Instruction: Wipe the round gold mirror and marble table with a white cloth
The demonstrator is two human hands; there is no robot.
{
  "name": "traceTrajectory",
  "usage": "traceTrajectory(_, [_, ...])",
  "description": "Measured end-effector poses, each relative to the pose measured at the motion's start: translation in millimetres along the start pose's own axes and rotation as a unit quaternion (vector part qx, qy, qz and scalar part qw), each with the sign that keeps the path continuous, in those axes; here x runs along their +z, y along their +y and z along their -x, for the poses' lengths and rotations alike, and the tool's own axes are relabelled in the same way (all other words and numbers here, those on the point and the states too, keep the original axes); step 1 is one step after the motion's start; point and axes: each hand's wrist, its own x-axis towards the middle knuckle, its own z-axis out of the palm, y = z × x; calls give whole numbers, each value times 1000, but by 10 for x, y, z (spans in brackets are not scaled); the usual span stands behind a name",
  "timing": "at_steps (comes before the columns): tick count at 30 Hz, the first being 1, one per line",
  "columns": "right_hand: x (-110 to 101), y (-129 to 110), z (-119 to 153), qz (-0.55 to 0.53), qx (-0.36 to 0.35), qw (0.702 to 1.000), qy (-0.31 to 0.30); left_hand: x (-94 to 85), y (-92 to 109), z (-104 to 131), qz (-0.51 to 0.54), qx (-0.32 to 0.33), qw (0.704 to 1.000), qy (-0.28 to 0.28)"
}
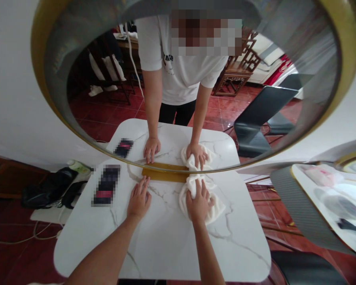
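My left hand (pixel 139 197) rests on the white marbled table (pixel 163 245), its fingers stretched forward and open. The fingertips come to the front edge of the gold mirror base (pixel 164 175). My right hand (pixel 199 200) presses down on a bunched white cloth (pixel 216 209), with its fingers curled into the folds. Part of the cloth lies against the right end of the base. Above rises a large mirror with a gold frame (pixel 37 39), and both hands and the cloth are reflected in its glass (pixel 184 111).
A blurred-out dark object (pixel 106 186) lies on the table's left side. Bags (pixel 50 188) and cables (pixel 20 239) are at the left. To the right stand a second table (pixel 311 198) with things on it and a black chair (pixel 308 269).
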Motion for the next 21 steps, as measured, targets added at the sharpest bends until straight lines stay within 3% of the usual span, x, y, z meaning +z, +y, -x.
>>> traceTrajectory(5, [-4, -16, -94, -7, 6, 1000, -4, -16, 3, -4, 2, 0, 1000, -1])
traceTrajectory(14, [1, 115, 124, 33, -93, 994, -39, -5, -12, -1, -4, 5, 1000, 1])
traceTrajectory(21, [18, -81, 165, 30, -58, 997, -28, 10, -7, -2, -8, 10, 1000, 13])
